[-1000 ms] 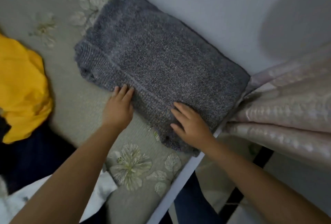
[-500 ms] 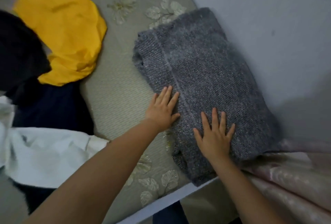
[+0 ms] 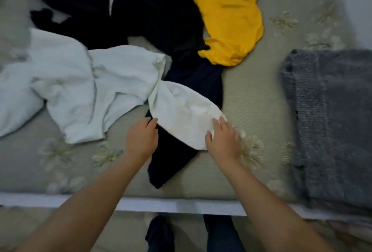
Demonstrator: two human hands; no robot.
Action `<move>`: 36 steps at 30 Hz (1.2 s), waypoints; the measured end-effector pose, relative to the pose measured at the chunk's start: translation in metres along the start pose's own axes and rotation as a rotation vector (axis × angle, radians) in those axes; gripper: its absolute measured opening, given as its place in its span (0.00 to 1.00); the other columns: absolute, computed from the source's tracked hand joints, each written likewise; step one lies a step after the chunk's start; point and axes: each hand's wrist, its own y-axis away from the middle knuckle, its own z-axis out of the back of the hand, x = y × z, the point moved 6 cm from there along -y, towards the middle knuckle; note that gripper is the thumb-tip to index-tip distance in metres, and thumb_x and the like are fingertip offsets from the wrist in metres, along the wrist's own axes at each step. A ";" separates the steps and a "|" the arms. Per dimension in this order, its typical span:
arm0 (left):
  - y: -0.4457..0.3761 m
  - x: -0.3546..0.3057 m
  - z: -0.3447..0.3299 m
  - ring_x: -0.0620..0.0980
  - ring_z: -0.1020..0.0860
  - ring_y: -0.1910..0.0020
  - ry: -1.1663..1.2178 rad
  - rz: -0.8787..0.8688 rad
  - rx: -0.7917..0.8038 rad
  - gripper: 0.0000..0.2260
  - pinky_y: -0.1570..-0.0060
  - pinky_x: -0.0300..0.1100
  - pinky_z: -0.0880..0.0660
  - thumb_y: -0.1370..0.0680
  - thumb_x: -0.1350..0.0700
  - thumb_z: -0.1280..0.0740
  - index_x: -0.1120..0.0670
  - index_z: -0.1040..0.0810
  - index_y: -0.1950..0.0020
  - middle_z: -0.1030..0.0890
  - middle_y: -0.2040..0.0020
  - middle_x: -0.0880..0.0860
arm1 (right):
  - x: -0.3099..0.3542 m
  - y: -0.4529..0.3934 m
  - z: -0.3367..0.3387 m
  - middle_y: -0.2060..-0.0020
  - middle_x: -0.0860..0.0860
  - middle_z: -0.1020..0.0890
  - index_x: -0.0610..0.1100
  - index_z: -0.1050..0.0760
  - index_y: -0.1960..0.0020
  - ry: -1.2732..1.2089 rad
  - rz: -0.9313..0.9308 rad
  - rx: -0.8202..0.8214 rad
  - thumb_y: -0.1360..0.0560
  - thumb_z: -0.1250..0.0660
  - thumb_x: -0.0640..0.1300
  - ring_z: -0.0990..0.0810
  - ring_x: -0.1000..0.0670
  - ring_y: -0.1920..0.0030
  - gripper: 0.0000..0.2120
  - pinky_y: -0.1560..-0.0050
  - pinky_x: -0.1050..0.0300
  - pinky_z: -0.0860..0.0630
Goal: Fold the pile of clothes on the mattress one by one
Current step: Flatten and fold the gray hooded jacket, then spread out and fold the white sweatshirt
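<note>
Both hands at the white garment on the mattress

The white garment (image 3: pixel 181 110) lies between the left hand (image 3: pixel 141 138), whose curled fingers meet its edge, and the right hand (image 3: pixel 222 138), resting loose-fingered on its corner; grip unclear.

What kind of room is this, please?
Probably a bedroom. A mattress with a flower pattern lies on a white frame, loose clothes such as a white garment are spread on it, and a folded grey sweater sits to the right.
</note>
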 end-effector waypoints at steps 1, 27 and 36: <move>0.013 0.030 0.010 0.62 0.23 0.48 -0.026 0.040 -0.011 0.14 0.50 0.54 0.29 0.24 0.61 0.38 0.64 0.25 0.40 0.22 0.46 0.64 | 0.027 0.008 -0.006 0.26 0.47 0.44 0.46 0.43 0.27 0.019 0.046 0.010 0.21 0.46 0.49 0.47 0.46 0.26 0.24 0.28 0.46 0.48; 0.033 0.408 0.097 0.52 0.43 0.28 -0.161 0.361 -0.025 0.21 0.32 0.50 0.46 0.21 0.51 0.44 0.53 0.39 0.28 0.36 0.28 0.53 | 0.351 -0.055 -0.117 0.27 0.45 0.42 0.43 0.43 0.27 0.327 0.373 0.104 0.21 0.47 0.56 0.45 0.45 0.27 0.27 0.30 0.49 0.45; 0.027 0.413 0.029 0.53 0.37 0.31 -0.060 0.250 0.102 0.20 0.35 0.50 0.40 0.22 0.49 0.43 0.54 0.32 0.32 0.31 0.32 0.55 | 0.348 -0.034 -0.200 0.29 0.49 0.39 0.46 0.42 0.28 0.411 0.421 0.376 0.28 0.38 0.63 0.43 0.50 0.28 0.36 0.31 0.51 0.44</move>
